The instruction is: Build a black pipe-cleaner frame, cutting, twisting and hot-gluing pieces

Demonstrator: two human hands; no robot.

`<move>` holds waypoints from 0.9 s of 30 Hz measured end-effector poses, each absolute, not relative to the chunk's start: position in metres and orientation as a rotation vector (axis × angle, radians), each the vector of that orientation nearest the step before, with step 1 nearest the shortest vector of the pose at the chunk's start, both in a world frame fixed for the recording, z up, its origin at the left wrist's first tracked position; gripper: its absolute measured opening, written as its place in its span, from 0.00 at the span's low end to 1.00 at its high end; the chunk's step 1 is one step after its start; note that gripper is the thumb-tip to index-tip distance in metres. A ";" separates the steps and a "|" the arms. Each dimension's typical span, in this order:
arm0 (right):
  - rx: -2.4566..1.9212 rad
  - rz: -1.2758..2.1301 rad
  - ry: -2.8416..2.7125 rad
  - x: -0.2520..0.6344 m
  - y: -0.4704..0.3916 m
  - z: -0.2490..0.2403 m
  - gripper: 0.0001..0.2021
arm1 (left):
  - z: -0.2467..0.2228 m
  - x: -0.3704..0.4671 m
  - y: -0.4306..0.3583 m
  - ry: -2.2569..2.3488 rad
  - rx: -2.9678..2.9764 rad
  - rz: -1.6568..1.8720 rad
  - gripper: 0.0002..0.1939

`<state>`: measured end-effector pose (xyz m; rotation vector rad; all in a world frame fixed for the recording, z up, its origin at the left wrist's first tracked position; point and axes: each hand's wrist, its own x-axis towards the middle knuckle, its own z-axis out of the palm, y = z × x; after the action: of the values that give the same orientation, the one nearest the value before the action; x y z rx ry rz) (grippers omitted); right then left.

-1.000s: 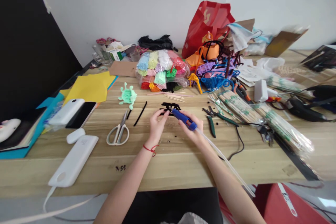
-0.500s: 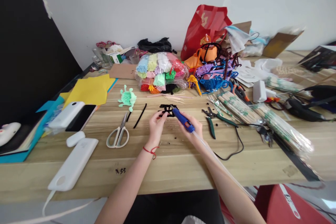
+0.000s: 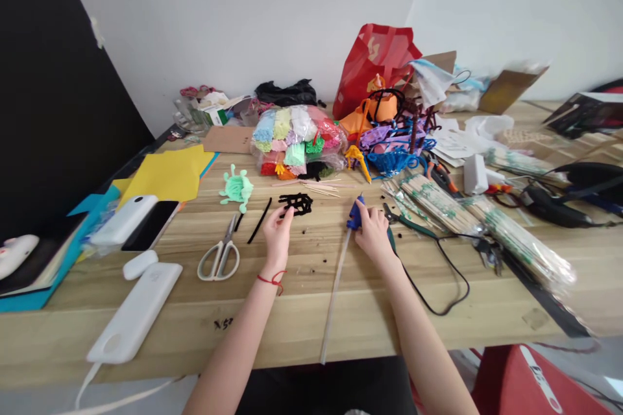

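Note:
My left hand (image 3: 277, 233) pinches the near left edge of a small black lattice (image 3: 298, 203) of fuzzy stems above the table. To the right, my right hand (image 3: 374, 233) has its fingers round a blue glue gun (image 3: 355, 213) at the table surface. A long translucent glue stick (image 3: 335, 292) trails from the gun toward the table's front edge. Left of my left hand lie a black stem (image 3: 259, 220) and white-handled scissors (image 3: 219, 260). Behind them stands a mint green fuzzy piece (image 3: 237, 188).
Green-handled pliers (image 3: 416, 225) and a black cable (image 3: 438, 312) lie right of my right hand. Bundles of sticks (image 3: 525, 240) are farther right. Bagged colourful stems (image 3: 296, 139) and a red bag (image 3: 370, 68) stand behind; a white power bank (image 3: 136, 311) lies left.
The glue gun has moved right, away from the lattice, and turned with my right hand. My left hand and the lattice have shifted slightly left.

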<state>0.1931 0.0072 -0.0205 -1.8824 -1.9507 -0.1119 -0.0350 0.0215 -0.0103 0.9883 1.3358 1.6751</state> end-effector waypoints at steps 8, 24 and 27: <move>-1.459 0.264 -1.719 0.174 0.003 -0.006 0.19 | 0.000 -0.024 0.009 1.166 1.178 1.606 0.15; -1.048 0.988 -1.299 0.151 0.001 0.000 0.16 | 0.006 -0.011 -0.002 1.100 1.801 1.531 0.07; -1.118 0.867 -1.347 0.151 0.000 0.001 0.14 | 0.004 -0.010 -0.002 1.114 1.797 1.526 0.07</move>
<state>0.1512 -0.0001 0.0012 -1.1184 -1.3471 0.8669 -0.0104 -0.0020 0.0042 1.7974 1.1140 1.5259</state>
